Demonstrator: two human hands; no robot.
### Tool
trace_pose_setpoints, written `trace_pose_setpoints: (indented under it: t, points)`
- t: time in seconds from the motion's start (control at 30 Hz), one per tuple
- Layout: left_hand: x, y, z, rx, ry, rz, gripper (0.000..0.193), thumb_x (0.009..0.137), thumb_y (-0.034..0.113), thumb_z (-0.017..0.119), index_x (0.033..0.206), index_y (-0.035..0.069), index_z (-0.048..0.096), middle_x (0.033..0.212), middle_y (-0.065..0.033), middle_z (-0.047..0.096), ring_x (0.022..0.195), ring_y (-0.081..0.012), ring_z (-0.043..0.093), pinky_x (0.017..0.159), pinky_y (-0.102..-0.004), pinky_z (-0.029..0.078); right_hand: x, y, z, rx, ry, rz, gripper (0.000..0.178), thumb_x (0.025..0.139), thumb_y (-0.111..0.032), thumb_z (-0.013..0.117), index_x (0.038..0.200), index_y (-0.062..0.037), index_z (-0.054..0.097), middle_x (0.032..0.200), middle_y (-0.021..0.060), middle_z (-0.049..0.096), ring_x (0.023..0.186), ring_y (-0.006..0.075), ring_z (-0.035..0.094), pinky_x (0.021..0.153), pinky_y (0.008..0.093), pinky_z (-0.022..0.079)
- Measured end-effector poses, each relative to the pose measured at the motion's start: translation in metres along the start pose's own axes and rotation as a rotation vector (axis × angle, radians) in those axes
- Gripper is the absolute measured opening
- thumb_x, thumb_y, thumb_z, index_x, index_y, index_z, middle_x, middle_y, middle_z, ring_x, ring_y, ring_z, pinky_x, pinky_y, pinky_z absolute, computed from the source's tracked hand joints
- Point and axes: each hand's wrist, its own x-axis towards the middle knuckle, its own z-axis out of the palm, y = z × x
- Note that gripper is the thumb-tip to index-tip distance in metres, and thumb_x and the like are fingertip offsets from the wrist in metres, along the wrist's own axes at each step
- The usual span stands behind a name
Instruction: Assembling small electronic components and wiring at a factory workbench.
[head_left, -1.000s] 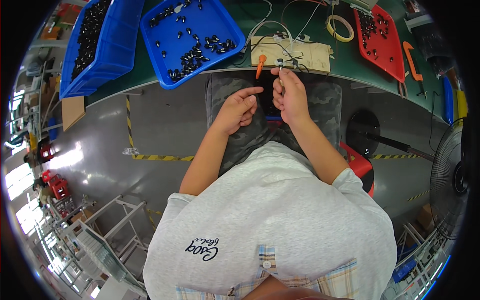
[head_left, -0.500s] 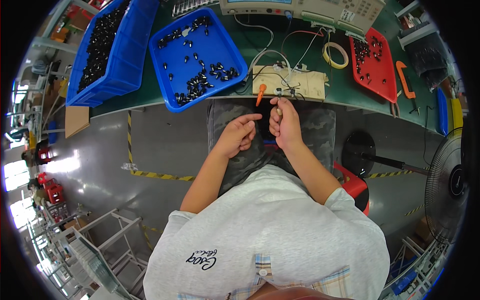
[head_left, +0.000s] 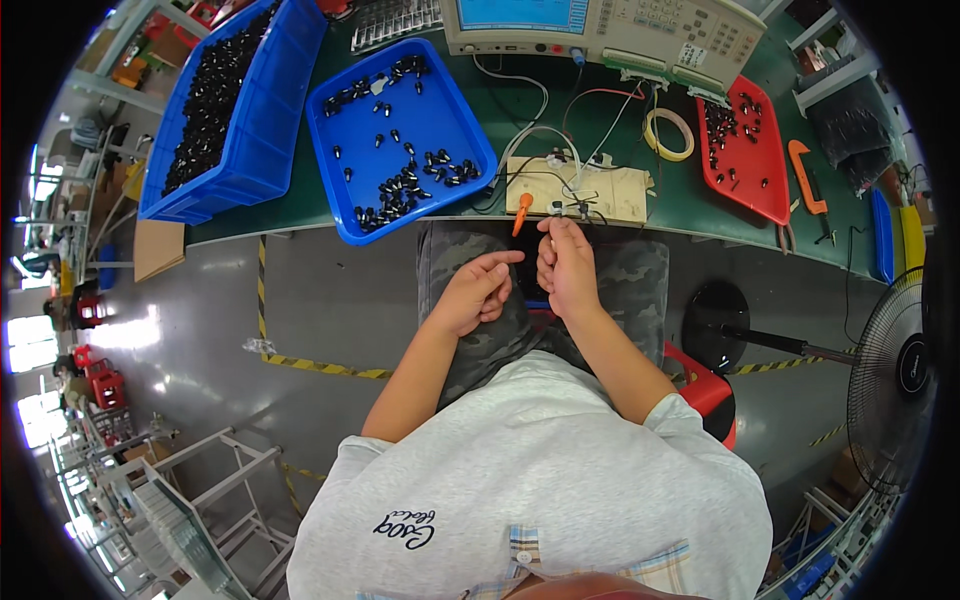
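I log a green worktop (head_left: 675, 188) carrying a blue bin (head_left: 262, 140), blue tray (head_left: 440, 110) and red tray (head_left: 755, 172). A tape roll (head_left: 673, 156), pale board (head_left: 618, 197) and bench instrument (head_left: 665, 45) also rest there.

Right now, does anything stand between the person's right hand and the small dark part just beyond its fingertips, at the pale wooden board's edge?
Nothing visible does: the right hand is right up by the small dark part, though contact is unclear. The orange tapered object sits to the left, off that line.
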Motion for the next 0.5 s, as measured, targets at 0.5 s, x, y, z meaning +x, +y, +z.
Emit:
trace_pose_setpoints:
  t: [0.5]
  points:
    - [0.003, 0.001, -0.001, 0.001, -0.012, -0.004, 0.041, 0.106, 0.028, 0.056, 0.141, 0.006, 0.052, 0.075, 0.0004, 0.053, 0.049, -0.0045, 0.036, 0.043, -0.0206, 0.030, -0.004, -0.010, -0.001, 0.040, 0.061, 0.053, 0.022, 0.107, -0.030, 0.051, 0.107, -0.0087, 0.056, 0.063, -0.0043, 0.042, 0.042, 0.0047, 0.033, 0.037, 0.0222, 0.025]
